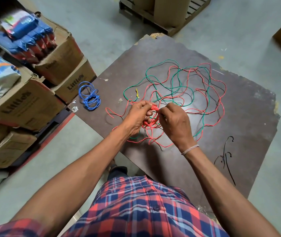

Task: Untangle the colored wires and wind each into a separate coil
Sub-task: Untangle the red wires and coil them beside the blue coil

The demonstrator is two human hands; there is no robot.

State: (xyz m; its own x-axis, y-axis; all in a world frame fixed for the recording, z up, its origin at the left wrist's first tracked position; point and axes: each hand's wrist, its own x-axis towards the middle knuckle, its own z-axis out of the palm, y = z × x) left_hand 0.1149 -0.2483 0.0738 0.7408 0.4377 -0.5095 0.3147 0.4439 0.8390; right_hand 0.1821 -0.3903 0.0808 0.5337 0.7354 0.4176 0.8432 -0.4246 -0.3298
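Red wire coil point(151, 119), two hands point(140, 115), one blue coil point(89, 96)

The scene is seen from a single head-worn camera, set above and behind the hands and tilted steeply forward and down. Both forearms are seen running from the bottom corners up to the middle, where the left hand point(138, 115) and right hand point(175, 123) are caught close together at near range. A plaid shirt point(141, 207) is taken in directly below the hands, at the lower edge. The bench point(249, 117) is viewed from its near corner, spread beyond and to the right of the hands. Wide-angle bending is shown at the edges: boxes point(38, 89) are swept in at the left of the hands, and a pallet point(155, 17) far beyond them. No second view is provided.
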